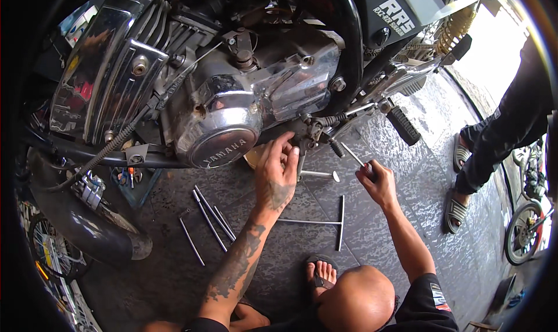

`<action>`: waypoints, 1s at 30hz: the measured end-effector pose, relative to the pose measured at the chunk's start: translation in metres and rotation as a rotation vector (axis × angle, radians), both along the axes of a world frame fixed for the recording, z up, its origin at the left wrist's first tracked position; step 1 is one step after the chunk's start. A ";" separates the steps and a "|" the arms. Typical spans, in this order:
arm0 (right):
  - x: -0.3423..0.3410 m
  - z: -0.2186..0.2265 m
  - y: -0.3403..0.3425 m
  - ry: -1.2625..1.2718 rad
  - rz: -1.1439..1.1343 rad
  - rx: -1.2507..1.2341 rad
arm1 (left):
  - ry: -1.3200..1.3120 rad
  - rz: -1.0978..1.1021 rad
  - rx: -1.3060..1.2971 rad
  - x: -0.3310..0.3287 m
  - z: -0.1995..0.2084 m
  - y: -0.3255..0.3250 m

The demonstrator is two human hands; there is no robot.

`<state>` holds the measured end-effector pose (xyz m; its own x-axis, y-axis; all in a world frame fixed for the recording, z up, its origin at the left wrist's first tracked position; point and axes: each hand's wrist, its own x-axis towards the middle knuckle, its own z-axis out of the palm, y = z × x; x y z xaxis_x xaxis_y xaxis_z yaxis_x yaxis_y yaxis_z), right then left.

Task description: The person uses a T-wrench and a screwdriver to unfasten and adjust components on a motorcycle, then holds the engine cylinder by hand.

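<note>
A motorcycle's chrome engine (203,94) fills the upper part of the head view. My left hand (278,169) reaches up to its underside, beside a greasy bracket (311,131) with springs. The fingers curl and the thumb lies close to them; whatever they grip there is hidden. To the right, my right hand (378,184) is closed around a slim metal-shafted tool (353,155), its handle mostly covered by my fingers. The shaft slants up and left, its tip near a dark coil spring (336,148) and apart from the left hand.
On the dark floor (296,245) lie a T-handle wrench (341,221) and several thin metal rods (210,219). A black exhaust pipe (87,221) curves at left. A rubber footpeg (403,124) juts out at right, near another person's sandalled feet (457,210).
</note>
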<state>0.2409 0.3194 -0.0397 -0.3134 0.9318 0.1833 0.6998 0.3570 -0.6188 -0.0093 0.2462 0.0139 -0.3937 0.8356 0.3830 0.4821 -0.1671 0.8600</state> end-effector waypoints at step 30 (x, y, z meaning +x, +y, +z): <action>-0.123 -0.058 0.056 0.568 0.245 0.070 | -0.143 0.139 -0.021 0.001 -0.055 0.020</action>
<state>0.1176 0.3755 -0.0978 -0.3527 0.8248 0.4419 0.1609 0.5187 -0.8397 -0.0084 0.2660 -0.0409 -0.5548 0.7767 0.2982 0.3718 -0.0891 0.9240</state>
